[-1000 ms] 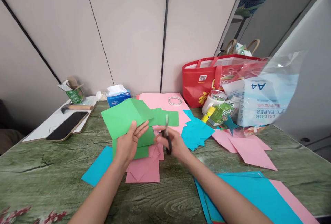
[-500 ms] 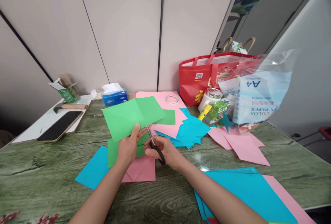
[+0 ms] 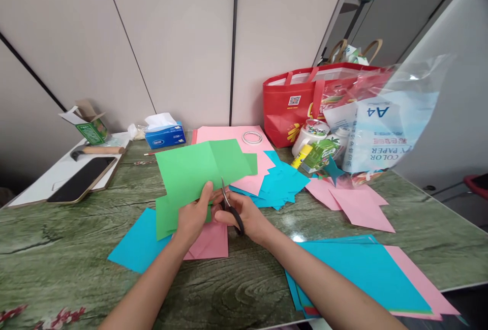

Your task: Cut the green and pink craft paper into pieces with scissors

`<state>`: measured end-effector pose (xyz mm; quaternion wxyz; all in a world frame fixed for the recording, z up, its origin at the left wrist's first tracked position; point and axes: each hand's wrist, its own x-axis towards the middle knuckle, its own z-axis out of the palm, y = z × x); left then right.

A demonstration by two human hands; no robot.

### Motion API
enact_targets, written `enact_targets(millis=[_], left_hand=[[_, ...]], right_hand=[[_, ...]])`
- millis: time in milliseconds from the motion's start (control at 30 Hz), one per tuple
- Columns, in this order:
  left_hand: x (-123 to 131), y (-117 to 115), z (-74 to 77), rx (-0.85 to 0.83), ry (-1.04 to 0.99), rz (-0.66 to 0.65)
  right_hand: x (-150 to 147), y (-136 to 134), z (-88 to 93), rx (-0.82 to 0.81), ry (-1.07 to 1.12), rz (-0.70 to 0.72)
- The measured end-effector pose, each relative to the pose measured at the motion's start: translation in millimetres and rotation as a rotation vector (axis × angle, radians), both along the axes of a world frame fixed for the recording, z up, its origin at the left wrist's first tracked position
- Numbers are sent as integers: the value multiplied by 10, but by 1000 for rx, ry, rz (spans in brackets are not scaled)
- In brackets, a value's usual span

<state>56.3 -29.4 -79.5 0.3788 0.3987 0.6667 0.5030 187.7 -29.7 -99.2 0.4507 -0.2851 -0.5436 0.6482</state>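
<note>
The left hand [image 3: 192, 218] and right hand [image 3: 249, 218] are bare. The left forearm [image 3: 152, 279] and right forearm [image 3: 316, 281] are slim and bare along their whole visible length.

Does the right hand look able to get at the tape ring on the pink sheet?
Probably not freely: the right hand is shut on the scissors, blades at the green paper that the left hand holds. The tape ring lies uncovered on the pink sheet beyond, so only the occupied hand hinders.

Held paper sheet [image 3: 198, 167]: green. Scissors [image 3: 233, 213]: black handles. Surface [image 3: 57, 259]: green wood-grain pattern. Loose sheets: pink [image 3: 208, 241], blue [image 3: 139, 241]. Tote bag [image 3: 290, 116]: red. Tissue box [image 3: 164, 137]: blue.
</note>
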Motion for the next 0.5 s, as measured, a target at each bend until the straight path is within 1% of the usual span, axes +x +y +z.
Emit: enact_targets(millis=[100, 167, 300, 400, 500], left_hand=[[14, -7, -10, 20, 37, -28], [27, -12, -18, 31, 103, -50], [56, -27, -4, 18, 249, -11], [68, -36, 23, -4, 268, -2], [69, -42, 43, -71, 285, -3]], right_hand=[[16, 9, -5, -17, 11, 10], [21, 16, -14, -26, 5, 22], [16, 19, -29, -43, -4, 43], [8, 10, -31, -53, 8, 46], [5, 5, -33, -52, 15, 55]])
